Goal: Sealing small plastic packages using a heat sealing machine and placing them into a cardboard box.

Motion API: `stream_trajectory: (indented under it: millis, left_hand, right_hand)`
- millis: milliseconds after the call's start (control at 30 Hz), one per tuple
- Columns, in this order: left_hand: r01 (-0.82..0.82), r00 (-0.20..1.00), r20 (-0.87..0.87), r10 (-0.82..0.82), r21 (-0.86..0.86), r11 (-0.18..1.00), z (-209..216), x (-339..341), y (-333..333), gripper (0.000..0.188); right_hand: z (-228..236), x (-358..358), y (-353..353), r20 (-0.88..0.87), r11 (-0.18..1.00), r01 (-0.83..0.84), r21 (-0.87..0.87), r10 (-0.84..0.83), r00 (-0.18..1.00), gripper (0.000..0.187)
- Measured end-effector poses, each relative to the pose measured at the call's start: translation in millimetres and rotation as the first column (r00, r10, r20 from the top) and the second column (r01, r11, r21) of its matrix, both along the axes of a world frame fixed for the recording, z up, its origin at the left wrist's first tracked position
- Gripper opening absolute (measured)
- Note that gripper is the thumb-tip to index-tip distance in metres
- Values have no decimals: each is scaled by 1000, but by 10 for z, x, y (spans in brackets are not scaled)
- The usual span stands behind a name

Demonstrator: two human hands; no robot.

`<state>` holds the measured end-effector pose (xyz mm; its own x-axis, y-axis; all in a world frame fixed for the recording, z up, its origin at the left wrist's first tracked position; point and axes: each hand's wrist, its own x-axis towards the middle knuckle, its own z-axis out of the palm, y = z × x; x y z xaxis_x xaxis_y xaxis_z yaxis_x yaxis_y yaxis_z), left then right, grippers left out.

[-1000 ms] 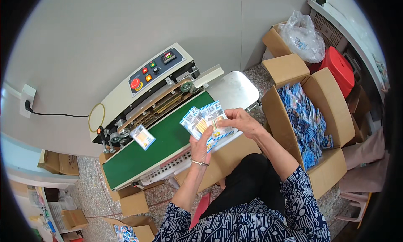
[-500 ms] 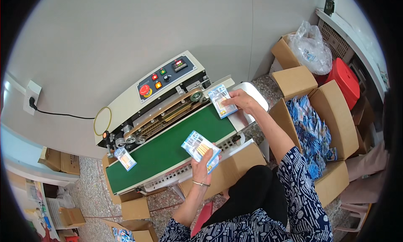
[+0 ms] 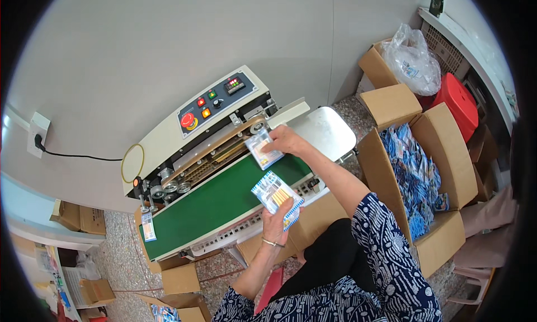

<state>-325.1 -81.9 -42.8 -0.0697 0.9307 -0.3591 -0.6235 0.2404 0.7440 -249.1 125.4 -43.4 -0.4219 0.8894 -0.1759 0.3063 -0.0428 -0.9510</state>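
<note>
My left hand [image 3: 275, 220] is closed on a few small blue-and-white printed plastic packets [image 3: 273, 189] with yellowish sticks showing inside. It holds them over the near edge of a green conveyor belt [image 3: 224, 199]. In my right hand [image 3: 286, 140], pinched between thumb and fingers, is a single similar packet [image 3: 260, 148]. That packet is at the right end of the rollers of a cream band sealing machine [image 3: 168, 126], above the belt. Another packet [image 3: 148, 227] lies at the far left end of the belt.
A big cardboard box [image 3: 447, 154] full of packets stands open at right, near a red stool [image 3: 457, 107]. A clear plastic bag [image 3: 414, 62] sits on another box behind. A white metal plate [image 3: 330, 133] extends right of the belt. An open box [image 3: 187, 305] with packets is at lower left.
My right hand has carried its packet left, to the rollers. My left hand has shifted slightly right with its packets. The packet on the belt has travelled left to the belt's end.
</note>
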Motion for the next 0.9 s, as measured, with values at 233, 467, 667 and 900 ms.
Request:
stream_trajectory:
  millis: [233, 467, 667, 900]
  left_hand:
    - [19, 998, 54, -21, 50, 999, 48, -8, 263, 38]
    - [88, 994, 52, -95, 125, 988, 49, 112, 344, 42]
    - [65, 996, 51, -71, 105, 992, 56, 64, 350, 39]
    - [-27, 999, -43, 33, 140, 990, -61, 85, 419, 33]
  right_hand:
    - [366, 549, -421, 37, 983, 11, 184, -18, 999, 27]
    - [426, 695, -884, -68, 988, -144, 64, 148, 987, 23]
    - [360, 824, -867, -163, 995, -60, -76, 47, 986, 18]
    - [311, 736, -881, -372, 957, -88, -277, -23, 928, 19]
